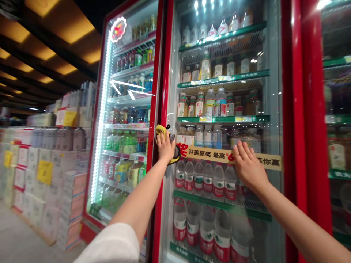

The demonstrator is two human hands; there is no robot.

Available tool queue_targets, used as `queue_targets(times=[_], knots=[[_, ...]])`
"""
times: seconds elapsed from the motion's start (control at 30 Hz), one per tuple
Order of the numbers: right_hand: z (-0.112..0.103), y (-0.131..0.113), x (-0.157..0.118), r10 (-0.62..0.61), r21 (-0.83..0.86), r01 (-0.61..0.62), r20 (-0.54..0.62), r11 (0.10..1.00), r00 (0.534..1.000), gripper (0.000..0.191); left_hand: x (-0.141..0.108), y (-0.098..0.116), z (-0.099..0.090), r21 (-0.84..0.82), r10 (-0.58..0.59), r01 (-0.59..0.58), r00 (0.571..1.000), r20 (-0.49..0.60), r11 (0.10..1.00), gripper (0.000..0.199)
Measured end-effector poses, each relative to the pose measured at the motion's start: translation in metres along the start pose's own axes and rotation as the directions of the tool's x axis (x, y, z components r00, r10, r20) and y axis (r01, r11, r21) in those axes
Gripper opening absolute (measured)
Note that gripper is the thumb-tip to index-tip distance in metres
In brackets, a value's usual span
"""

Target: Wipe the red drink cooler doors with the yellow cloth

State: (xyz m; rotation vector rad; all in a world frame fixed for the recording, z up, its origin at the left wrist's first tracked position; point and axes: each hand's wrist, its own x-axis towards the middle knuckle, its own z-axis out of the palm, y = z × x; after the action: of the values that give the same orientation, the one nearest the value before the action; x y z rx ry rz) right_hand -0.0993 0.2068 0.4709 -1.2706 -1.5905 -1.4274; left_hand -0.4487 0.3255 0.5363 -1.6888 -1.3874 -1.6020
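Observation:
My left hand (165,147) presses a yellow and dark grey cleaning cloth (161,129) against the left edge of a glass fridge door (219,137). Part of the cloth is hidden behind the fingers and palm. My right hand (249,166) lies flat, fingers stretched out together, on the same door. It covers part of a tan sticker strip (208,155) with printed characters. Behind the glass, several water bottles (207,226) with red and white labels stand on the lower shelves, and other drinks fill the shelves above.
A second lit drinks fridge (123,128) stands to the left, its red frame beside this one. Another red-framed fridge (337,128) is at the right edge. Stacked cartons (49,175) with yellow signs line the floor at the left.

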Motion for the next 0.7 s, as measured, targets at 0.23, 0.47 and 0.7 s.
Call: queue_targets(times=[0.23, 0.47, 0.7], knots=[[0.004, -0.008, -0.01, 0.074, 0.115, -0.067, -0.058, 0.991, 0.996, 0.065, 0.018, 0.001, 0.013, 0.003, -0.043, 0.044, 0.992, -0.122, 0.999, 0.066], [-0.006, -0.019, -0.01, 0.18, 0.181, -0.18, 0.017, 0.967, 0.983, 0.07, 0.023, -0.017, -0.007, 0.092, 0.295, -0.303, 0.951, 0.089, 0.949, 0.063], [-0.004, -0.027, -0.01, 0.192, 0.19, -0.195, 0.034, 0.962, 0.981, 0.077, 0.08, 0.054, -0.014, 0.076, 0.245, -0.245, 0.969, 0.005, 0.966, 0.066]])
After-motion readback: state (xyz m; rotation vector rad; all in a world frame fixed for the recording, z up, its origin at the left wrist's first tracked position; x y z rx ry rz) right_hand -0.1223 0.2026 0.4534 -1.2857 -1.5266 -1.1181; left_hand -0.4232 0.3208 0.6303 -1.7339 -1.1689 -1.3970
